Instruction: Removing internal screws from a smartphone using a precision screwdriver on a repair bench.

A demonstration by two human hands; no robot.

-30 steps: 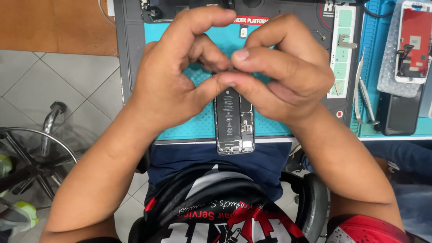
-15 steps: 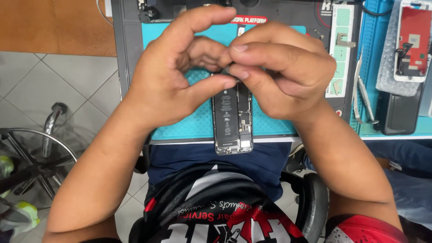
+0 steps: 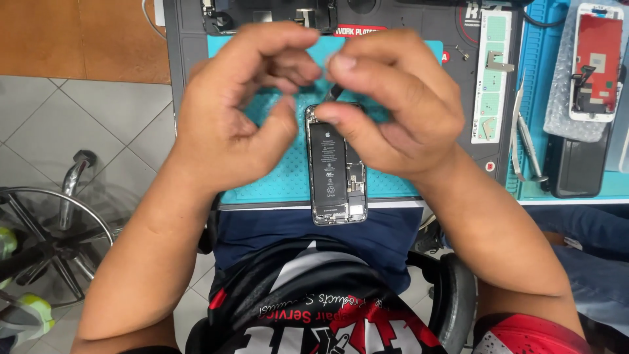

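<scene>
Grey tiled floor (image 3: 59,124), wooden panel (image 3: 78,33), chrome chair base (image 3: 59,229).

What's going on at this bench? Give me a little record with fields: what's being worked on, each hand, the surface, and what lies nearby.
Item: opened phone, black battery showing, lower end past the mat's edge
Left hand: curled beside the phone's upper end, thumb near its side
Right hand: over the phone's upper end, fingertips pinched; what they grip is hidden
Surface: teal mat on a grey work platform
Nearby: tweezers and a detached screen to the right
</scene>
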